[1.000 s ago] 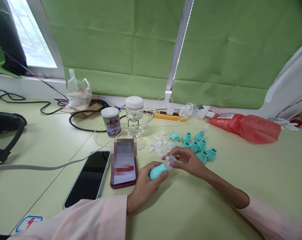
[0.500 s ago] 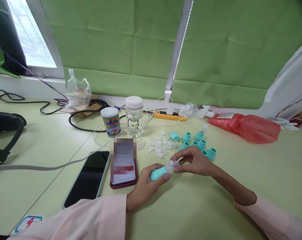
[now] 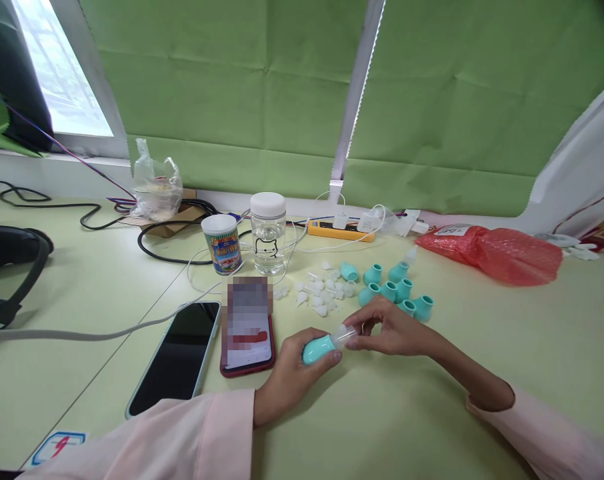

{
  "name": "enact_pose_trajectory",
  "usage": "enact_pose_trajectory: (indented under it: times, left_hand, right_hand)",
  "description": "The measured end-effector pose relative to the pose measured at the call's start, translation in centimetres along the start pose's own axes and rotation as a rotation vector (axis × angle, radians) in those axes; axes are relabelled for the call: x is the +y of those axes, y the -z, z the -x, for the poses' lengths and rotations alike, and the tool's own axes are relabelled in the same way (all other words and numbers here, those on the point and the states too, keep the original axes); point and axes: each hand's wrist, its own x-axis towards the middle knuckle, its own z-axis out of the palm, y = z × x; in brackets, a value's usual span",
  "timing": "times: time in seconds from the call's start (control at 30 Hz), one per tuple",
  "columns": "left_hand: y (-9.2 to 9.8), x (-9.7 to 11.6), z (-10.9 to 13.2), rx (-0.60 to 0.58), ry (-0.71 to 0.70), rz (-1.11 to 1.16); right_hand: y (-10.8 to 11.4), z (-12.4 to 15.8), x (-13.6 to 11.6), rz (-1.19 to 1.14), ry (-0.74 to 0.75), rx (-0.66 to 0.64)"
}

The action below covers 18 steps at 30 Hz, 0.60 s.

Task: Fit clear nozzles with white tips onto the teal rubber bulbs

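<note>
My left hand (image 3: 295, 377) is wrapped round a glossy teal squeeze bulb (image 3: 318, 349), its thumb along the near side. From the bulb's right end a clear plastic tube (image 3: 343, 335) sticks out, with a whitish part inside or on it. The thumb and fingers of my right hand (image 3: 382, 330) pinch the far end of that tube, partly hiding it. Just beyond the hands lie several small white and clear plastic pieces (image 3: 327, 287). Behind my right hand stand several more teal bulbs (image 3: 423, 308), most with open mouths; one at the back carries a whitish tip (image 3: 411, 255).
Left of my hands lie a red-edged phone (image 3: 249, 343) and a black-screened phone (image 3: 177, 360). Behind them stand a printed can (image 3: 222, 245) and a clear bottle (image 3: 268, 233). White cables run to an orange power strip (image 3: 341, 231). A red plastic bag (image 3: 497, 253) lies back right.
The fingers of my right hand have shifted slightly on the tube's end, and more of the clear tube shows. My left hand keeps its hold on the bulb, almost unmoved.
</note>
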Motion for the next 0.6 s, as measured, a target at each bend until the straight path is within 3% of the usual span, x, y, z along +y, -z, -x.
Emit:
enact_pose_trajectory:
  times: [0.27,0.4,0.6]
  left_hand:
    - [-0.1,0.4,0.3,-0.054,-0.014,-0.105]
    - [0.0,0.6,0.3,-0.063,-0.021,-0.14]
    - [-0.1,0.3,0.1,-0.011,0.005,-0.129]
  right_hand:
    - [0.4,-0.3,-0.3,-0.143,-0.095,-0.252]
    - [0.1,-0.3,-0.5,-0.235,-0.181,-0.257]
    - [-0.9,-0.2,-0.6,-0.32,-0.272,-0.148]
